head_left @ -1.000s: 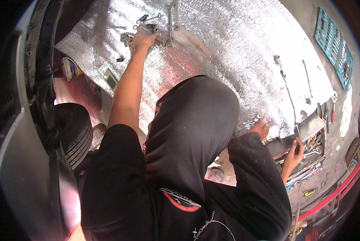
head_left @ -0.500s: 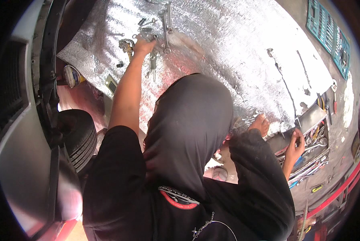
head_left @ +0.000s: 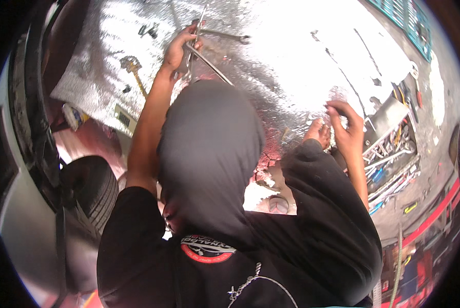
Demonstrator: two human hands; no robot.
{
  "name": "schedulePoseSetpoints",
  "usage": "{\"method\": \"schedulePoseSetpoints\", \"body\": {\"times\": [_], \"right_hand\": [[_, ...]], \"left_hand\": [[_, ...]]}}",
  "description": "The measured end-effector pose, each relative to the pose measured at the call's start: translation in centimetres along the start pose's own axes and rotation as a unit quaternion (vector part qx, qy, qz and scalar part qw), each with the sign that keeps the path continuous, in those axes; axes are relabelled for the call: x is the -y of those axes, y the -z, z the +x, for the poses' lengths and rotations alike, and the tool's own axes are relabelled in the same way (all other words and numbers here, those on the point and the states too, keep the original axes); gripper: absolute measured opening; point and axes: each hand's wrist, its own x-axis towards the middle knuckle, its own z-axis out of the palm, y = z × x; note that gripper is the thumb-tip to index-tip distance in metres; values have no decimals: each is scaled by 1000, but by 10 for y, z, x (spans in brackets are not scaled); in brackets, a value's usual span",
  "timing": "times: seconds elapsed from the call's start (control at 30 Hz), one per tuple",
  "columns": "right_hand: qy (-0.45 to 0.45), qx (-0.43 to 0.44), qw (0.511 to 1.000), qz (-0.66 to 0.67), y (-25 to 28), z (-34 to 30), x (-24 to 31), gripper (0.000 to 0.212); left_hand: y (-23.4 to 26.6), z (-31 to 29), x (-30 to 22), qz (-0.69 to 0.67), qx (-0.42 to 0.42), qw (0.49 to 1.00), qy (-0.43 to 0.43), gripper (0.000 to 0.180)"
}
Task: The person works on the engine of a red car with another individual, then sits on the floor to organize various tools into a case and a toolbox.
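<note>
Metal tools, left hand curled around them

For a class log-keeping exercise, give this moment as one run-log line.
left hand: grips metal tool | right hand: beside bare foot | wrench: right of silver mat

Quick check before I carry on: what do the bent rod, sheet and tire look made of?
Bent rod: probably steel, smooth and bright, judging by the hard shine along it.
Sheet: likely foil-faced, silvery and crinkled, from its textured glare; the backing can't be told.
Tire: dark rubber by its look, fairly matte, with grooved tread.
</note>
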Motion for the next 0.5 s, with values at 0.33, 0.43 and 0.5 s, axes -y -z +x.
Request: {"method": "schedulePoseSetpoints", "body": {"times": [0.33, 0.43, 0.5], "right_hand": [[-163, 80, 942, 284, -17, 45, 29, 89], [-46, 18, 902, 430, -27, 37, 22, 85], [-103, -114, 796, 586, -21, 25, 17, 58]], "left_hand": [[-251, 64, -10, 287, 176, 941, -21, 46], [-315, 63, 6, 220, 264, 939, 3, 55], [-341, 61, 3, 152, 363, 914, 99, 59]]}}
